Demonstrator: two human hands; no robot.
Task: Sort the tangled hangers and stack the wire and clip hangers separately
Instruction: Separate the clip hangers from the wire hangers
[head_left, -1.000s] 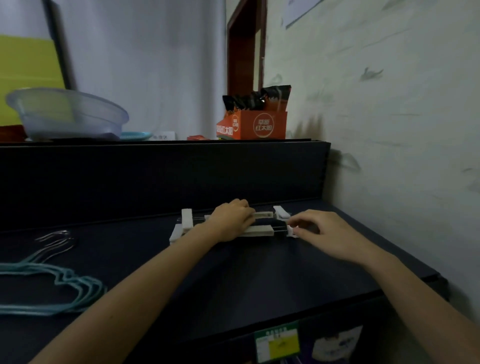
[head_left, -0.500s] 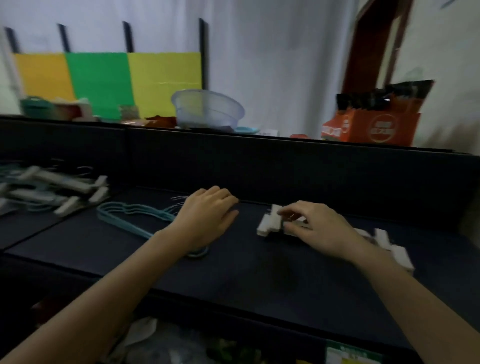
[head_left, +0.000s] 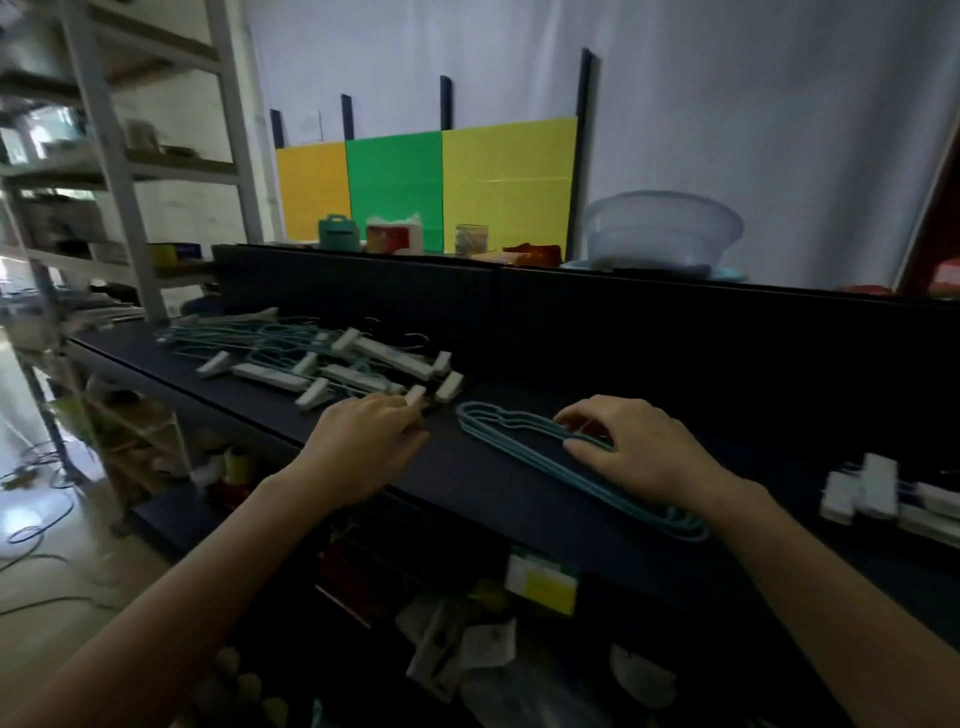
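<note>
A tangled pile of teal wire hangers and white clip hangers (head_left: 332, 364) lies on the dark counter (head_left: 498, 488) at the left. My left hand (head_left: 363, 441) reaches its near edge, and its curled fingertips touch a white clip (head_left: 415, 396); whether they grip it is unclear. A neat stack of teal wire hangers (head_left: 519, 441) lies in the middle. My right hand (head_left: 639, 452) rests palm down on this stack with fingers spread, holding nothing. A stack of white clip hangers (head_left: 867, 488) sits at the far right.
A raised black back panel (head_left: 623, 322) runs behind the counter, with a clear plastic basin (head_left: 660, 234), small boxes and jars on top. Metal shelving (head_left: 119, 171) stands at the left. Cluttered items fill the shelf below the counter, and cables lie on the floor.
The view has swung left along the counter. My left hand moved from the wire hangers to the tangled pile. My right hand left the clip hangers and now lies on the wire hanger stack.
</note>
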